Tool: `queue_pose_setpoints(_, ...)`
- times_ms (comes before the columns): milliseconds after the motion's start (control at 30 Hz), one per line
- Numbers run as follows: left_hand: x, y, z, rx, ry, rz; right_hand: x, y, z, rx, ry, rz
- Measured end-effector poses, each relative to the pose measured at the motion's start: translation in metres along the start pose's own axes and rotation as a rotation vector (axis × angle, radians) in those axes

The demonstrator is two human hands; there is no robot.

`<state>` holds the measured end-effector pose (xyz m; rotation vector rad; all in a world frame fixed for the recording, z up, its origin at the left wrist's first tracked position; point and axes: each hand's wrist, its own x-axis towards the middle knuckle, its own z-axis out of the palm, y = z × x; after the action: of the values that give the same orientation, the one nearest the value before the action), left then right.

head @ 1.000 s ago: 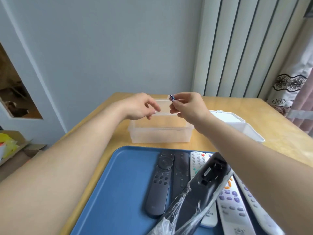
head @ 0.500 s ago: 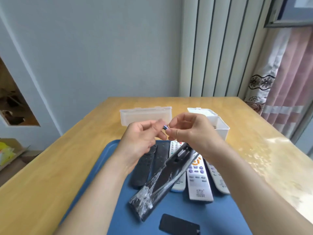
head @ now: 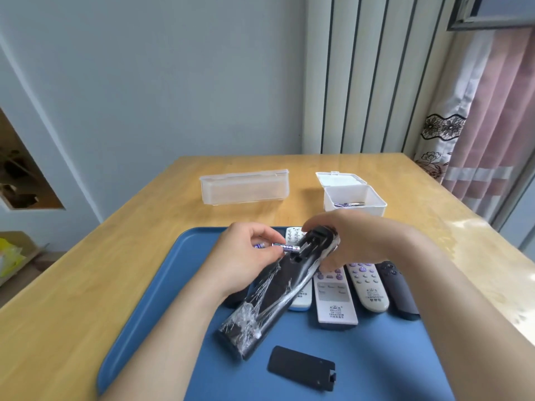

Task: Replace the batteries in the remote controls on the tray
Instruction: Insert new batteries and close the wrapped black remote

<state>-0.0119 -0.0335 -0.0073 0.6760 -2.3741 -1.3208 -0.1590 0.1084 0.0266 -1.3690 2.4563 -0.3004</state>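
A black remote (head: 278, 287) wrapped in clear film lies back-up across the blue tray (head: 150, 308), its battery bay open at the far end. My right hand (head: 362, 238) grips that far end. My left hand (head: 249, 250) pinches a purple-and-silver battery (head: 286, 247) whose tip points at the open bay; a second battery (head: 259, 246) shows under its fingers. The black battery cover (head: 301, 367) lies loose on the tray near me. Several other remotes, white (head: 335, 299) and dark (head: 401, 290), lie side by side on the tray.
On the wooden table (head: 86, 285) beyond the tray stand a long clear plastic box (head: 244, 188) and a small white box (head: 354, 198) with its lid open and batteries inside. A curtain (head: 477, 146) hangs at the right edge.
Both hands came down from above the tray to the wrapped remote. The right hand let go of the battery and took the remote's far end; the left now holds the battery at the bay.
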Motion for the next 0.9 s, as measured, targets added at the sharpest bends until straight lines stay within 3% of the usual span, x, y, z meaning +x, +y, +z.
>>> queue_pose_setpoints(200, 0.002, -0.004, -0.002, 0.056, 0.072, -0.016, 0.002, 0.008, -0.002, 0.377, 0.128, -0.102)
queue_pose_setpoints(300, 0.002, -0.004, -0.002, 0.100, 0.125, -0.014, 0.003, 0.003, 0.009, 0.759, 0.123, -0.126)
queue_pose_setpoints(567, -0.002, 0.005, 0.000, 0.173, 0.274, 0.087, 0.023, -0.038, 0.036, 1.592, 0.257, 0.037)
queue_pose_setpoints(900, 0.001, 0.003, -0.006, 0.148, 0.378, 0.353, 0.022, -0.057, 0.032, 1.798, 0.218, -0.113)
